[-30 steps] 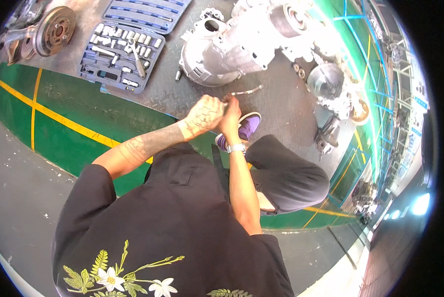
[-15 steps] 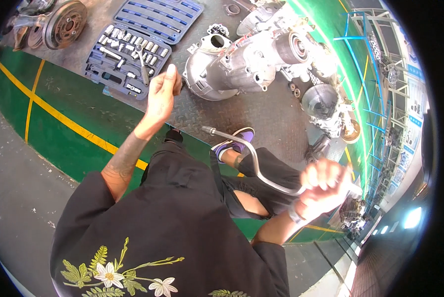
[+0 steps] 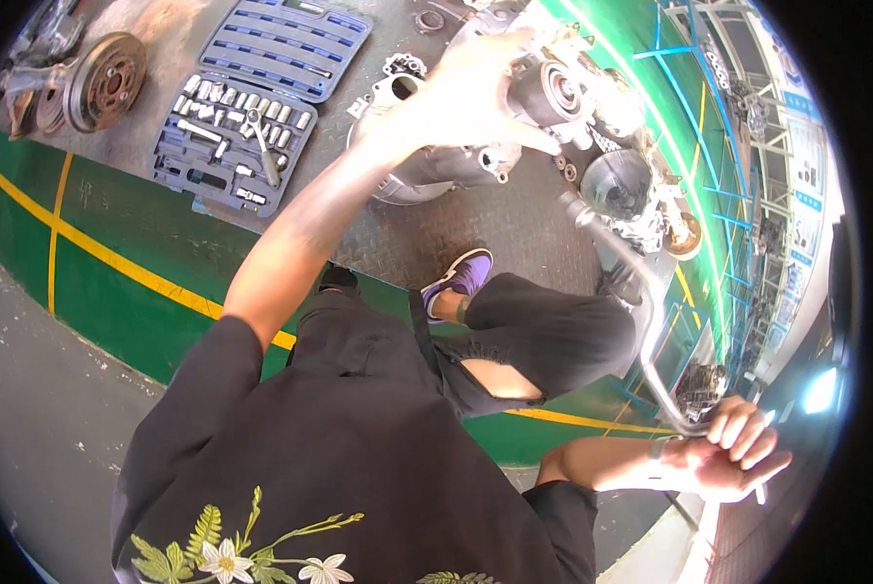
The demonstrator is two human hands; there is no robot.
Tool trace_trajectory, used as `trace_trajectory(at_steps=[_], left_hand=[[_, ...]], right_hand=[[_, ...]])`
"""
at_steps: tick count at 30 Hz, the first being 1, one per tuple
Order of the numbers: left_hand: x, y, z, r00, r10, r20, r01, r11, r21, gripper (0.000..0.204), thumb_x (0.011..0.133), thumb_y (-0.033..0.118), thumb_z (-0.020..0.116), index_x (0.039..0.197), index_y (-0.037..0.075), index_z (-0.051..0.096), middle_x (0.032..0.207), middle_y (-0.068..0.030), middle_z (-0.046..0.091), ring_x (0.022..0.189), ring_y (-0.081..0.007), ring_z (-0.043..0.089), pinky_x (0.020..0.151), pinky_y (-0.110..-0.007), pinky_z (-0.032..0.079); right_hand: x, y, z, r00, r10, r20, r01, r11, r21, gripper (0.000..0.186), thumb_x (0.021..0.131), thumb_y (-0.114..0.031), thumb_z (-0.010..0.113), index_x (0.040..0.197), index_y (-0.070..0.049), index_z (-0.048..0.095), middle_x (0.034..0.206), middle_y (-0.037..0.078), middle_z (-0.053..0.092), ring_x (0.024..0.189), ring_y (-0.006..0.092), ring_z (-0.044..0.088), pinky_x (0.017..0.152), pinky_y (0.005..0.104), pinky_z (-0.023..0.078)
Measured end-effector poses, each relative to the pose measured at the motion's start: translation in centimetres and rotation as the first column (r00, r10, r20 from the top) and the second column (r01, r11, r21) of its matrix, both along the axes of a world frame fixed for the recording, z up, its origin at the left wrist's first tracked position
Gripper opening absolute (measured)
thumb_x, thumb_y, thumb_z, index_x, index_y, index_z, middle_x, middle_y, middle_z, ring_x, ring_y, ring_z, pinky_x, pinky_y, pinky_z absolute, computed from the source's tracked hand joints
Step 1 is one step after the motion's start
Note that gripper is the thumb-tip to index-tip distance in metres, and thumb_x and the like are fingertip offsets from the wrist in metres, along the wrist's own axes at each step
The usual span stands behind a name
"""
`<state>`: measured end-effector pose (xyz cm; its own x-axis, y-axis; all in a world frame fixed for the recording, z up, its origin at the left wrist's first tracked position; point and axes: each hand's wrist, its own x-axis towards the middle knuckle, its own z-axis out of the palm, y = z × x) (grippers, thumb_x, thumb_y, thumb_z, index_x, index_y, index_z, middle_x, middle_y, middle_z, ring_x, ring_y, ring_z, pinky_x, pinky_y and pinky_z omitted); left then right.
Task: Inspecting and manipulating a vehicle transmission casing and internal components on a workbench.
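My left hand [image 3: 475, 92] stretches out over the silver gearbox [image 3: 465, 167], with its thumb and fingers apart and nothing in it. Part of the casing is hidden behind this hand, and I cannot tell whether they touch. At the lower right, my right hand [image 3: 733, 453] has its fingers curled around one end of a bent metal speed brace [image 3: 648, 358]. The brace slants up and away from that hand. Its socket end [image 3: 575, 207] is in the air in front of a dark bell-shaped housing [image 3: 619, 185].
A tool case [image 3: 285, 49] lies open at the far left, with sockets and a ratchet [image 3: 262, 146] inside. A rusty brake drum [image 3: 115, 83] sits beyond it. Two small gears [image 3: 566, 169] are near the gearbox. Blue railing [image 3: 689, 107] runs along the right.
My left hand has opened and reached forward and right over the gearbox. My right hand has swung the speed brace right and back toward me, turning it more upright.
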<state>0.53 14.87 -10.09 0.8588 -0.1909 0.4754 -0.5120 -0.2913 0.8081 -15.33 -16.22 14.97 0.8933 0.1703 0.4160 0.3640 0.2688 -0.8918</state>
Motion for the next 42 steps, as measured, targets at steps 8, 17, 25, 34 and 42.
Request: trace_trajectory(at_steps=[8,17,25,34,42], left_hand=[[5.2,-6.5,-2.1,0.984,-0.004,0.177,0.005,1.0,-0.006,0.072,0.061,0.023,0.087,0.125,0.008,0.059,0.106,-0.0108,0.068,0.096,-0.0227,0.067,0.087,-0.034,0.053],[2.8,-4.4,1.6,0.961,-0.118,-0.249,0.112,0.993,-0.037,0.091,0.067,0.021,0.087,0.14,-0.002,0.039,0.125,-0.015,0.057,0.117,-0.0242,0.056,0.103,-0.035,0.042],[5.8,-0.7,3.5,0.9,0.041,-0.433,-0.078,0.995,-0.067,0.039,0.098,0.009,0.051,0.136,-0.002,0.049,0.129,-0.0142,0.061,0.122,-0.0198,0.054,0.109,-0.034,0.035],[10.8,-4.3,4.3,0.81,0.035,-0.586,-0.027,0.999,0.022,0.039,0.098,0.009,0.053,0.136,0.001,0.052,0.118,-0.0153,0.068,0.116,-0.0193,0.059,0.105,-0.035,0.039],[12.3,-5.6,4.2,0.864,0.007,-0.504,0.099,0.978,0.183,0.026,0.097,0.016,0.058,0.114,-0.001,0.067,0.102,-0.0116,0.073,0.091,-0.0165,0.068,0.081,-0.028,0.052]], right_hand=[[4.0,-14.1,5.4,0.746,-0.645,-0.163,0.607,0.76,-0.23,0.04,0.096,-0.028,0.041,0.104,0.007,0.058,0.11,0.026,0.062,0.105,0.0355,0.061,0.088,0.043,0.054],[23.2,-3.8,-5.1,0.89,0.426,-0.162,-0.422,0.905,0.059,0.037,0.103,-0.022,0.026,0.082,-0.004,0.05,0.082,0.01,0.052,0.069,0.0182,0.05,0.06,0.0276,0.041],[31.8,1.7,-7.4,0.958,0.14,-0.251,-0.141,0.99,0.013,0.052,0.103,-0.036,0.036,0.054,-0.019,0.029,0.045,-0.006,0.023,0.038,0.0078,0.015,0.033,0.0253,0.012],[37.2,1.4,-9.0,0.862,0.325,-0.389,-0.329,0.942,0.058,0.052,0.103,-0.036,0.036,0.054,-0.019,0.029,0.045,-0.006,0.023,0.038,0.0078,0.015,0.033,0.0252,0.012],[37.2,2.1,-6.7,0.801,0.412,-0.434,-0.425,0.902,0.071,0.052,0.103,-0.036,0.036,0.054,-0.02,0.029,0.045,-0.007,0.023,0.038,0.0077,0.016,0.033,0.025,0.012]])
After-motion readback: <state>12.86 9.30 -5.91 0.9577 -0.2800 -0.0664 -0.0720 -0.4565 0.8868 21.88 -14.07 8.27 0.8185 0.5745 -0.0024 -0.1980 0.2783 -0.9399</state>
